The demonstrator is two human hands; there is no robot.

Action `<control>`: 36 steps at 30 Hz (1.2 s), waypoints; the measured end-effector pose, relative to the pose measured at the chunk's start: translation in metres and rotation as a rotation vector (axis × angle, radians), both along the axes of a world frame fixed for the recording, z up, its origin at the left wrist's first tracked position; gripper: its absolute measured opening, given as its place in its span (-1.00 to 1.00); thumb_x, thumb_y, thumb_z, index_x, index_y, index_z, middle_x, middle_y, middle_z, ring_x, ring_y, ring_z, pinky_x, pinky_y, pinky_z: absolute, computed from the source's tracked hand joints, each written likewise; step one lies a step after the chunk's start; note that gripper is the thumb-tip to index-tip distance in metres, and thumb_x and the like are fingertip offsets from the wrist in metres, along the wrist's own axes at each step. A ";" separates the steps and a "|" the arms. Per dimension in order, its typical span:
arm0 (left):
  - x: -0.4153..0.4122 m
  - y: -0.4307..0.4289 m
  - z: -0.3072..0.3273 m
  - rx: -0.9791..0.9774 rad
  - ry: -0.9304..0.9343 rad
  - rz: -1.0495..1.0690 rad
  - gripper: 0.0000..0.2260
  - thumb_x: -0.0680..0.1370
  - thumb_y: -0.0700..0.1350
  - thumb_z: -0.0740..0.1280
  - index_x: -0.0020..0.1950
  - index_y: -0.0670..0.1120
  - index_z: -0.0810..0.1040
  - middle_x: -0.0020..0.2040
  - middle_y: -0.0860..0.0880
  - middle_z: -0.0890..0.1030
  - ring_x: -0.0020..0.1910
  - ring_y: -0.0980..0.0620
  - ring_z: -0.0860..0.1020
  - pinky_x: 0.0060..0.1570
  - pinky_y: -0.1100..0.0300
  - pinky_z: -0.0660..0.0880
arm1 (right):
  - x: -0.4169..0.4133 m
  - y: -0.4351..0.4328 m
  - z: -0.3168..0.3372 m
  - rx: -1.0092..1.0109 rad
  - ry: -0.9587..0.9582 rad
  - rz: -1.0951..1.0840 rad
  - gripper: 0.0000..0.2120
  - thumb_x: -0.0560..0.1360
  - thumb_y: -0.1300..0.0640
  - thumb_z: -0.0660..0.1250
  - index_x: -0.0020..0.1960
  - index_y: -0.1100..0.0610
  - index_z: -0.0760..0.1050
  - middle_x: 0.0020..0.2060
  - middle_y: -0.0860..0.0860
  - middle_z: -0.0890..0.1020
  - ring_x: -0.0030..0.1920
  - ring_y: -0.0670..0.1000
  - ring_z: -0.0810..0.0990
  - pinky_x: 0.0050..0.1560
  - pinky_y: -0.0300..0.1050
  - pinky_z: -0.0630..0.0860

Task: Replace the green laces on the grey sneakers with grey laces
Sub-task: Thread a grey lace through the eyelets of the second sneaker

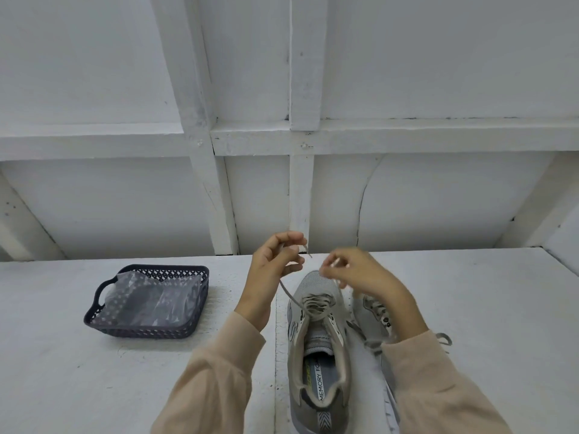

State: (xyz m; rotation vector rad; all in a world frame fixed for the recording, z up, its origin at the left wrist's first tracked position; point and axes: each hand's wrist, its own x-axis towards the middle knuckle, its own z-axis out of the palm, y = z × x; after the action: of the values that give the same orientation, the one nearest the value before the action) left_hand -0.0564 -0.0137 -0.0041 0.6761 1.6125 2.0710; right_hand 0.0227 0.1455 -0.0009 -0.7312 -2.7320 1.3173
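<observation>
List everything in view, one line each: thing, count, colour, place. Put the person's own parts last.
basket: 1, dark blue, table left
plastic bag: 1, clear, inside basket
centre sneaker: 1, grey, table centre
second sneaker: 1, grey, right of it, partly under right sleeve
lace: 1, grey, in centre sneaker's front eyelets, ends raised
table: 1, white, underneath
wall: 1, white boards, behind
left hand: 1, fingers pinch lace end
right hand: 1, blurred, fingers hold other end

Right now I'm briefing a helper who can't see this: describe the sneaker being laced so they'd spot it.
On the white table, right of the dark basket, it is the grey sneaker nearer the basket, its insole reading MEMORY FOAM. Unlike its neighbour, half hidden under a sleeve, its grey lace rises into the left hand and right hand.
</observation>
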 end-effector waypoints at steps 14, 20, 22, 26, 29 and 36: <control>-0.003 0.006 -0.028 -0.283 0.172 -0.018 -0.78 0.56 -0.25 0.33 0.15 -0.02 0.58 0.11 0.05 0.64 -0.04 0.07 0.56 -0.01 0.32 0.47 | -0.002 0.002 -0.040 -0.047 -0.108 -0.142 -0.79 0.39 0.46 0.35 -0.19 0.16 0.54 -0.38 0.11 0.62 -0.51 -0.01 0.58 -0.44 -0.21 0.53; 0.008 0.013 -0.032 -0.387 0.341 -0.013 -0.79 0.45 -0.09 0.51 0.03 0.06 0.58 0.13 0.09 0.55 -0.09 0.12 0.60 -0.10 0.32 0.55 | 0.001 -0.013 -0.018 -0.496 0.353 -0.216 -0.80 0.39 0.50 0.37 -0.09 0.26 0.61 -0.30 0.12 0.66 -0.38 -0.05 0.62 -0.37 -0.25 0.52; 0.009 0.015 -0.025 -0.365 0.378 0.039 -0.80 0.42 -0.04 0.53 -0.04 0.10 0.57 0.07 0.12 0.57 -0.15 0.19 0.59 -0.16 0.35 0.54 | 0.004 -0.015 -0.011 -0.554 0.458 -0.253 -0.80 0.40 0.45 0.40 -0.05 0.24 0.62 -0.25 0.15 0.70 -0.28 -0.02 0.66 -0.24 -0.20 0.61; 0.007 0.022 -0.013 -0.362 0.448 0.085 -0.76 0.38 -0.02 0.56 -0.07 0.06 0.55 -0.04 0.13 0.61 -0.28 0.25 0.57 -0.17 0.26 0.57 | 0.007 -0.020 -0.002 -0.581 0.609 -0.269 -0.80 0.41 0.47 0.39 -0.07 0.22 0.61 -0.18 0.19 0.70 -0.27 0.01 0.67 -0.15 -0.16 0.63; 0.003 0.026 -0.013 -0.370 0.455 0.083 -0.76 0.37 -0.10 0.57 -0.10 0.04 0.54 -0.07 0.12 0.63 -0.30 0.19 0.59 -0.11 0.13 0.60 | 0.009 -0.021 0.002 -0.548 0.656 -0.259 -0.78 0.41 0.49 0.37 -0.10 0.21 0.61 -0.20 0.17 0.71 -0.29 0.01 0.67 -0.17 -0.18 0.62; -0.004 0.029 -0.011 -0.311 0.277 0.033 -0.84 0.46 -0.27 0.46 -0.05 -0.06 0.58 -0.28 -0.02 0.57 -0.32 0.03 0.55 -0.12 0.10 0.59 | 0.010 -0.017 0.002 -0.339 0.645 -0.172 -0.70 0.38 0.49 0.37 -0.07 0.13 0.63 -0.15 0.03 0.72 -0.09 -0.05 0.69 -0.07 -0.27 0.57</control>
State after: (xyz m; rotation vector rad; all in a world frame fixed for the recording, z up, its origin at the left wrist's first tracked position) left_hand -0.0602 0.0155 -0.0146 0.8557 2.0550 1.7491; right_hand 0.0330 0.1281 0.0007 -0.4294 -1.9335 1.6362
